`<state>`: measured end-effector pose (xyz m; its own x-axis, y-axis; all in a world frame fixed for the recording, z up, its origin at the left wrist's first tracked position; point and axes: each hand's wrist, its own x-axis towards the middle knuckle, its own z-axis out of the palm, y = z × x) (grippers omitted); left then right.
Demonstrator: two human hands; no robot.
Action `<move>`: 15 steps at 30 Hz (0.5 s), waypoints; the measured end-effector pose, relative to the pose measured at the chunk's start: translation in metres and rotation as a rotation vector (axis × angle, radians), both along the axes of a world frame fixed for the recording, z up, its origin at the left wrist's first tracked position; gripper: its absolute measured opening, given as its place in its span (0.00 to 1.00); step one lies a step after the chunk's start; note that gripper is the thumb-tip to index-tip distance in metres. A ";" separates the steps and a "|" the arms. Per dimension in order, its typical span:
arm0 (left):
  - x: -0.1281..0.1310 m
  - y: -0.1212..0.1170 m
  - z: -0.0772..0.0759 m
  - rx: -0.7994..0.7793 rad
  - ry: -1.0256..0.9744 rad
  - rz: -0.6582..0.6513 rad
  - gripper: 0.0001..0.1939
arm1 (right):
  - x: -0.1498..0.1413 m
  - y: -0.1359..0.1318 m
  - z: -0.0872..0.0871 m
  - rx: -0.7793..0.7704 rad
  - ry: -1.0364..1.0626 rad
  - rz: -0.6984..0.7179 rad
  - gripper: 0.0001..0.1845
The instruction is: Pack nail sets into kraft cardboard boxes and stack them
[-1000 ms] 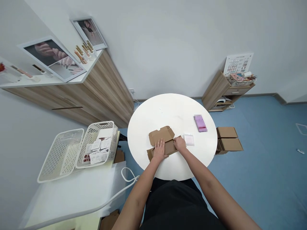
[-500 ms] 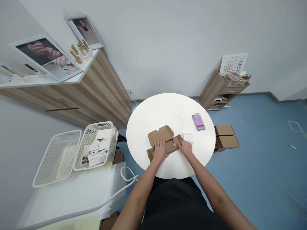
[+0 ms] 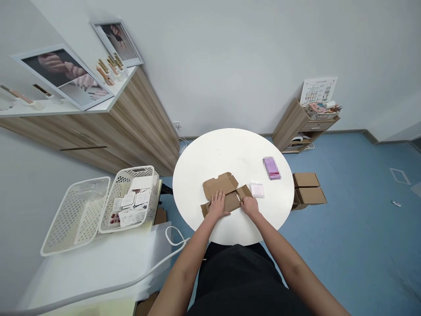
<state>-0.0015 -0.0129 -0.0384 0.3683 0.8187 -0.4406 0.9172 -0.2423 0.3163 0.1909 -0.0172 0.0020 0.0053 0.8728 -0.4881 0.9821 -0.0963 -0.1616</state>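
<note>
Interior, one room, even soft light throughout

- Wall: pale grey paint, far beyond the hands, with a dark skirting board along its base and a white wall socket low down
- Floor: blue covering, right of the right hand
- Table: round, white top, directly under both hands
- Cabinet: long, wood-grain veneer, white top, well beyond and left of the left hand
- Framed nail photographs: two, propped on the cabinet
- Shelf unit: small, wooden, one drawer, far beyond the right hand
- Desk: white, left of the left hand
</note>
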 end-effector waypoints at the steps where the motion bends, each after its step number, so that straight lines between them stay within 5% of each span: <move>1: -0.003 0.002 0.001 -0.017 -0.019 -0.024 0.64 | 0.001 0.000 -0.001 0.011 0.009 0.017 0.12; 6: -0.012 0.007 0.004 -0.050 -0.036 -0.072 0.64 | 0.005 -0.002 -0.010 0.047 0.065 0.006 0.10; 11: -0.011 0.006 -0.001 -0.033 -0.048 -0.067 0.63 | 0.023 -0.009 -0.018 0.293 0.155 -0.337 0.10; 15: -0.012 0.006 -0.004 -0.040 -0.065 -0.070 0.64 | 0.039 -0.011 -0.024 0.196 0.287 -0.529 0.14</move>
